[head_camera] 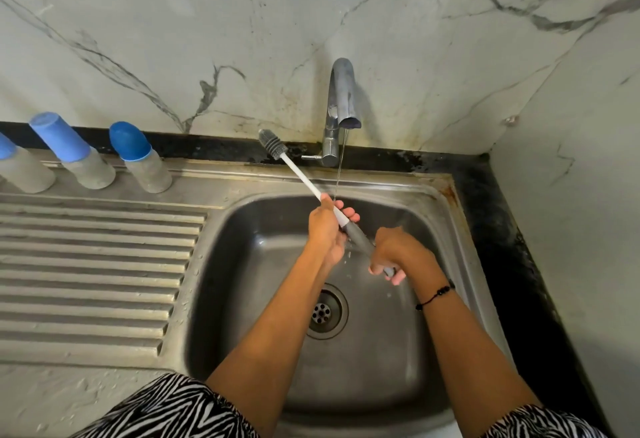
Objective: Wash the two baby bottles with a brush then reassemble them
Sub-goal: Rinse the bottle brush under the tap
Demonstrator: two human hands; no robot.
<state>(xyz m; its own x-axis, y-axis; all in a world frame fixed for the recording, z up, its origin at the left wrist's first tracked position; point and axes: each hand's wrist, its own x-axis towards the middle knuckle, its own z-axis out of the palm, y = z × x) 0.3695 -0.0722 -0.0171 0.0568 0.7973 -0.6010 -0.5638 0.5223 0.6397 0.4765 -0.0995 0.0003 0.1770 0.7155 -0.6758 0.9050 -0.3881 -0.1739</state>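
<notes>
Over the steel sink basin (398,351) both my hands hold a long bottle brush (301,176). Its grey bristle head points up and left, toward the back ledge. My left hand (327,230) wraps the white shaft where it meets the grey handle. My right hand (394,254) grips the grey handle's lower end. A thin stream of water falls from the tap (341,105) onto my left fingers and the shaft. Two baby bottles with blue caps stand on the back ledge at the left, one (74,150) beside the other (142,157); a third bottle (20,167) is cut off by the frame's edge.
A ribbed steel drainboard (93,275) stretches left of the basin. The drain (325,311) lies in the basin's middle. A marble-patterned wall rises behind and to the right, with a dark counter strip (502,230) along the sink's right side.
</notes>
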